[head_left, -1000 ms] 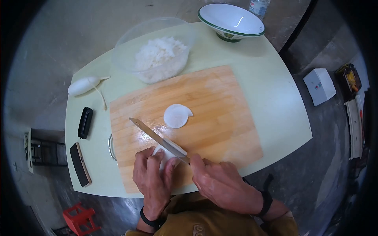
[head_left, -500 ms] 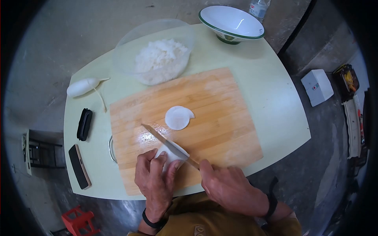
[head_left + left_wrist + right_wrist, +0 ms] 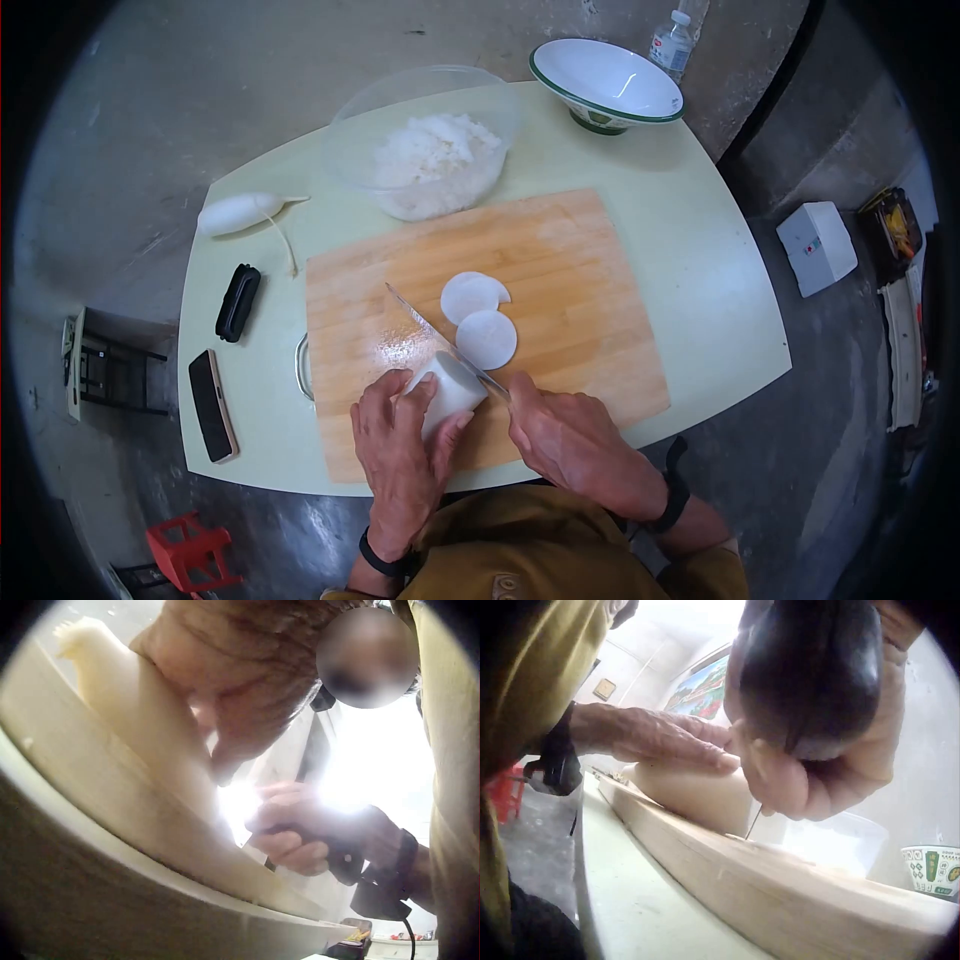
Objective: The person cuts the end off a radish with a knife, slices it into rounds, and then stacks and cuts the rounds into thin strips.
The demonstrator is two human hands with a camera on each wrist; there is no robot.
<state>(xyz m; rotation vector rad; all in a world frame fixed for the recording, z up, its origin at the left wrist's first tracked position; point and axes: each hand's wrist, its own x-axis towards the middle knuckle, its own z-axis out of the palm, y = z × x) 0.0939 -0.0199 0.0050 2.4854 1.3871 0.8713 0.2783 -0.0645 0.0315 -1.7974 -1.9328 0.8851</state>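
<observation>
On the wooden cutting board (image 3: 575, 260), my left hand (image 3: 400, 435) grips a thick piece of white radish (image 3: 447, 390), thumb on one side and fingers over the other. My right hand (image 3: 580, 445) holds a kitchen knife (image 3: 425, 322) by its dark handle (image 3: 810, 682). Its blade stands on the board along the cut face of the radish. Just beyond the blade a thin round radish slice (image 3: 488, 342) lies flat. It overlaps the edge of further slices (image 3: 468, 296) farther back. In the left wrist view the stem end of the radish (image 3: 112, 667) shows beyond my fingers.
A clear bowl (image 3: 350, 130) of white shreds stands behind the board, a green-rimmed bowl (image 3: 610, 75) and a bottle (image 3: 672, 45) at the back right. Left of the board lie a whole radish (image 3: 235, 213), a black case (image 3: 238, 302) and a phone (image 3: 210, 405).
The knife has come down through the radish's end. A new round slice has dropped onto the board next to the earlier ones. My left hand keeps its grip.
</observation>
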